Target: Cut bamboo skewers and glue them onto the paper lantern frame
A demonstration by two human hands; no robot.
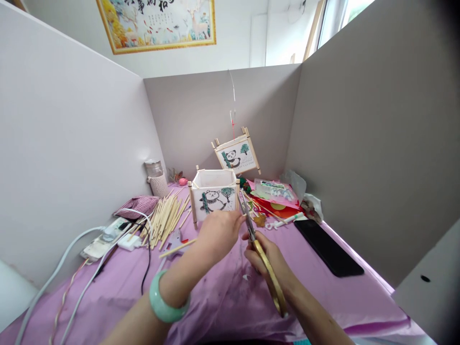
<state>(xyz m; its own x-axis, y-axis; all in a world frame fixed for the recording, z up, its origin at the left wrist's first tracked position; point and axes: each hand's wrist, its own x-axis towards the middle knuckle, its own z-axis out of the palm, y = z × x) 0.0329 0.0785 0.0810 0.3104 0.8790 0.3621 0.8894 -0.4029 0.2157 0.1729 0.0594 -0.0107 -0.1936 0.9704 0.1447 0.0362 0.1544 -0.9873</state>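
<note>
The gold-handled scissors (269,270) point away from the body, gripped by the handle in the right hand (264,256), whose fingers are curled around it. Their blades rise past the fingertips of the left hand (220,235); these are bunched right beside the metal, and whether they pinch something I cannot tell. Just beyond the left hand stands a panda-painted lantern (215,196), partly covered by it. A second lantern (237,157) hangs tilted behind.

Left of the hands, a glue gun (175,239) and a heap of thin sticks (167,215) crowd the space. To the right, bare purple cloth (298,258) runs to a black phone (327,247) near the table's right edge. Grey panels (366,124) close in the left, back and right sides.
</note>
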